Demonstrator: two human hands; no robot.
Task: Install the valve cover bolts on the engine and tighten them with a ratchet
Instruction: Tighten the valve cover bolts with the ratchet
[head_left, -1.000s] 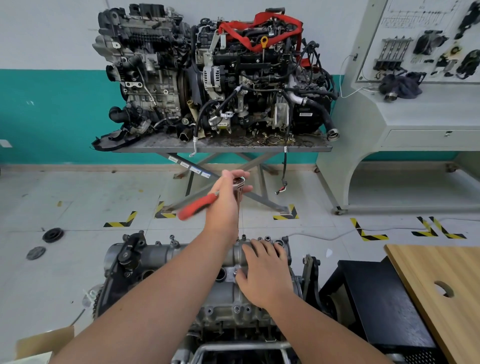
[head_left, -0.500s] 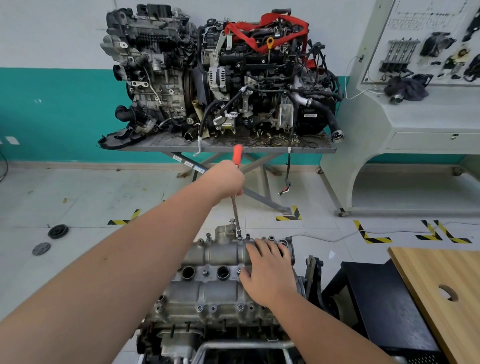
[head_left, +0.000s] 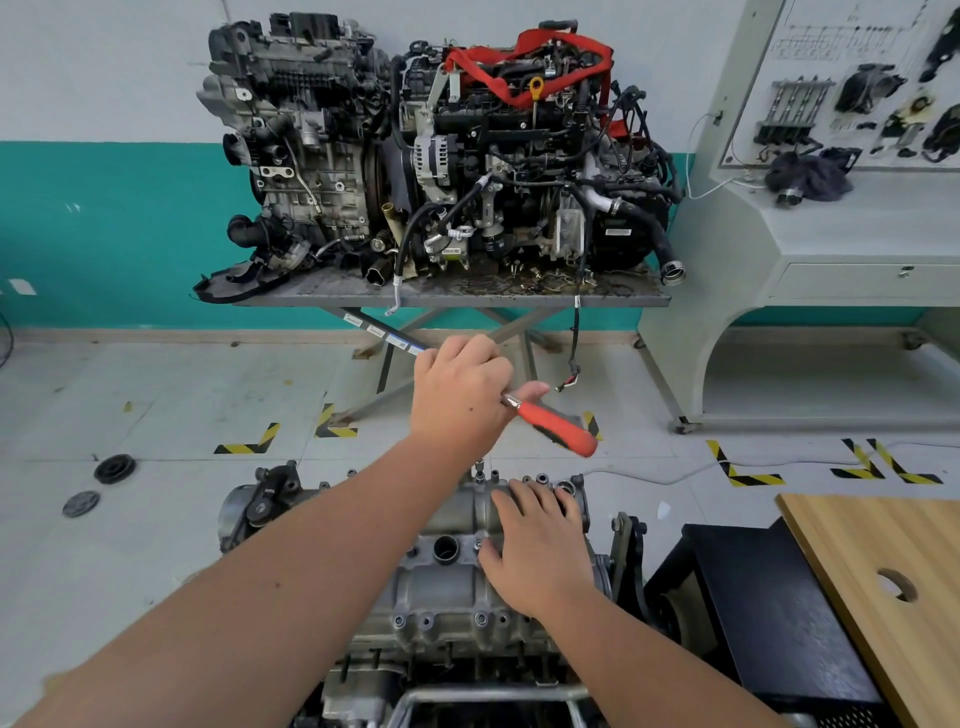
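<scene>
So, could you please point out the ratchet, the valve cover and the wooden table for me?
ratchet (head_left: 558, 425): head view, on its red handle.
valve cover (head_left: 436, 582): head view, on its bare top.
wooden table (head_left: 852, 530): head view, on its bare top.

A single head-worn wide-angle view looks forward and steeply down over the engine (head_left: 457, 582), which sits close beneath the lens at the bottom centre. Both forearms enter from the lower edge, so the camera is just behind and above that engine. Beyond the engine, the view faces a teal-banded wall (head_left: 104, 228), farther off. Straight lines bow near the edges.
</scene>
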